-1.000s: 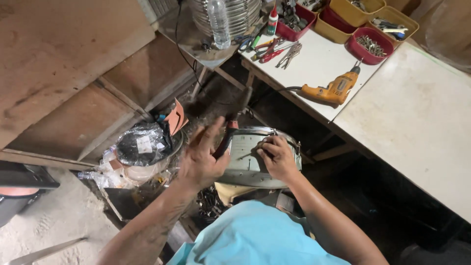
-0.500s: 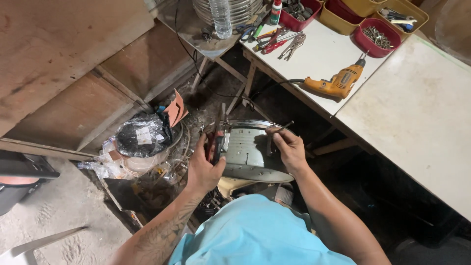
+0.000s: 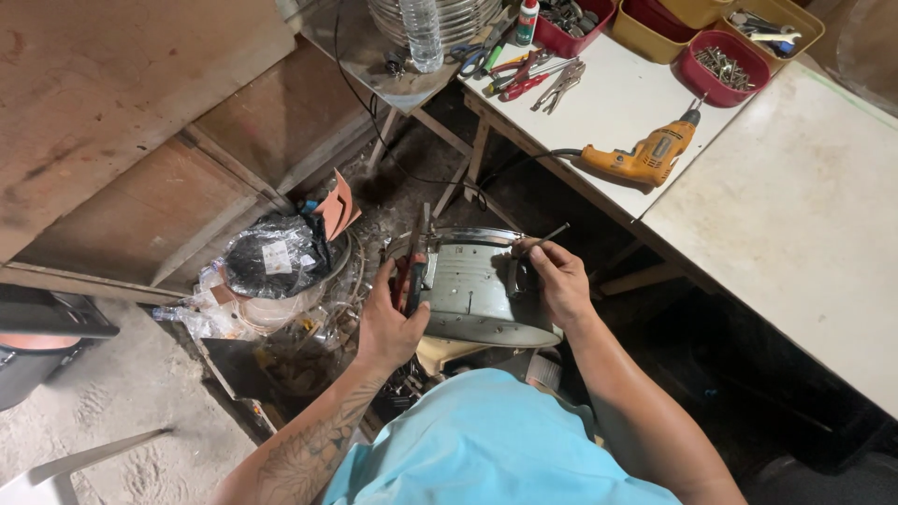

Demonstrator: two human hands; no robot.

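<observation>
I have the round metal housing [image 3: 477, 290] propped in front of me at lap height, just below the edge of the white desk [image 3: 795, 215]. My left hand [image 3: 388, 323] is closed around the red handles of a pair of pliers [image 3: 409, 271], whose jaws point up along the housing's left rim. My right hand [image 3: 561, 281] is on the right rim, fingers pinched together on a thin metal rod [image 3: 547, 236] that sticks out toward the desk; I cannot tell whether the rod is fastened to the housing.

The risk I see is the housing itself: nothing clamps it, so a hard twist from the pliers could roll it off my lap onto the cluttered floor by the black bag in the bucket [image 3: 276, 262]. The plier jaws could also slip on the curved rim and nip my hand. The orange corded drill [image 3: 645, 157] lies near the desk edge, its cable hanging down close to my right arm, so a snagged elbow could drag it off.
</observation>
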